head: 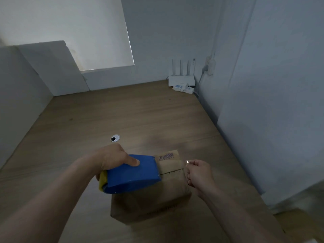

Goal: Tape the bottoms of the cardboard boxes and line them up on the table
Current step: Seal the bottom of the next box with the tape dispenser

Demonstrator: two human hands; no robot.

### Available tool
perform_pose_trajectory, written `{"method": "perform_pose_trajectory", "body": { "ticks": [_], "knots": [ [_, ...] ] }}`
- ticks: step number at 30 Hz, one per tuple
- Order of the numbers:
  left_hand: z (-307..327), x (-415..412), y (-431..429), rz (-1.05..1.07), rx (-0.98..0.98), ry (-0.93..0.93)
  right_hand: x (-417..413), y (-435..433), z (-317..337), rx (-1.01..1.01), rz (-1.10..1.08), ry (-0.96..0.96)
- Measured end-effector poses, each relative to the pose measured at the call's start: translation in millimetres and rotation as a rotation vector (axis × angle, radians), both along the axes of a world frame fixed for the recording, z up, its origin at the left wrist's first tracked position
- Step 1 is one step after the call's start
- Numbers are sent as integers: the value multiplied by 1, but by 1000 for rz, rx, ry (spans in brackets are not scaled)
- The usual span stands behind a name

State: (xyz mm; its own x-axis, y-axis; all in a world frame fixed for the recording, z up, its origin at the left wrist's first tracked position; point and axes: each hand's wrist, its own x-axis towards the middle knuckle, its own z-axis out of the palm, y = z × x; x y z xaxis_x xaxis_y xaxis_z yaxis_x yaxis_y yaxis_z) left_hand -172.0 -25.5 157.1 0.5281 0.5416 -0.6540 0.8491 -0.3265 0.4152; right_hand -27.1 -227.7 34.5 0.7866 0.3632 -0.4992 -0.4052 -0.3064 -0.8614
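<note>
While the brown cardboard box is lying on the wooden table, directly under both hands, the person's left hand is gripping a blue plastic tape dispenser, thumb pressing on its top face. A yellowish roll is peeking out at the dispenser's end nearest that wrist.

Just right of the dispenser's front edge, the right hand is curling its fingers and pinching something small and glinting, probably a clear tape end. The strip itself is too transparent to trace. Between the two grips a dark seam is running across the box, beside purple printed lettering.

The box is looking light, hollow and thin-walled, so it is likely to slide or dent under pressure. Steadying it by its stiffer edges and corners is seeming wiser than pressing the middle flaps.

Beyond the hands a round silver cable grommet is sitting in the table. Far beyond, in the corner, a white router with upright antennas is standing beside a white power strip.
</note>
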Motion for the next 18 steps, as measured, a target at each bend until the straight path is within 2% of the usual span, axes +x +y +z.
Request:
{"method": "perform_pose_trajectory", "body": {
  "ticks": [3, 7, 9, 12, 13, 15, 16, 18],
  "knots": [
    [-2, 0, 1, 0, 8, -1, -2, -2, -3, 86, -17, 102],
    [-3, 2, 2, -7, 12, 0, -6, 0, -6, 94, -36, 143],
    [-4, 2, 3, 0, 8, -6, -7, 0, -13, -47, 44, 20],
    [-6, 0, 4, 6, 0, -15, -2, -10, -7, -345, 199, -345],
    [-7, 0, 5, 4, 3, -18, -1, -13, -2, -341, 177, -453],
    [-8, 1, 6, -6, -2, -15, -5, -12, 10, -231, 163, -551],
    [-7, 1, 6, -12, -11, -14, -12, -7, 17, -203, 237, -548],
    [-6, 2, 6, -18, -27, -13, -29, 6, 18, -273, 425, -523]
  ]
}}
